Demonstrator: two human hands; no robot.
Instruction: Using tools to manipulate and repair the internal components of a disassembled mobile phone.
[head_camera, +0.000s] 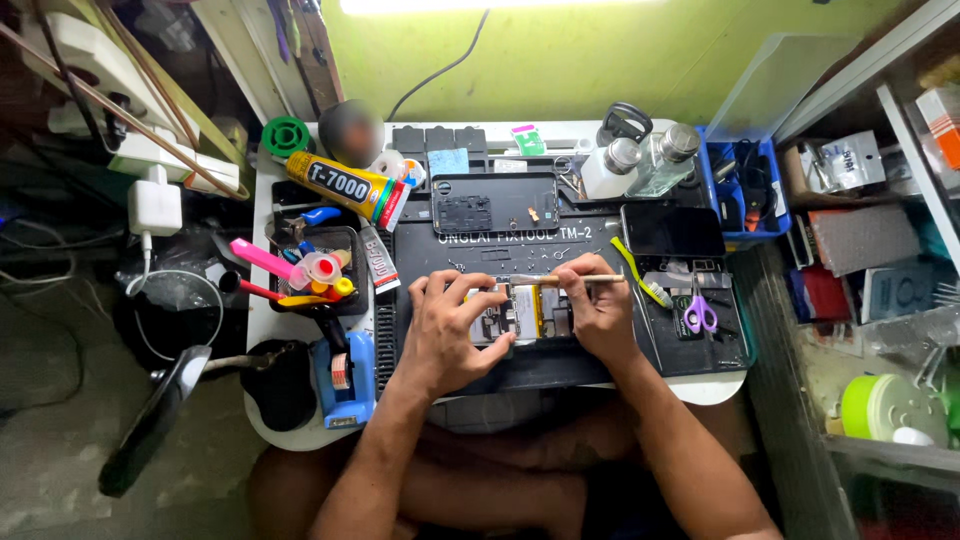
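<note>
Left hand (450, 325) steadies the opened phone (520, 315) — right hand (590, 315) pinches a brush (565, 280).

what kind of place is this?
Likely a small phone repair bench: an opened phone under both hands, a dark repair mat, a glue tube and purple scissors nearby.
</note>
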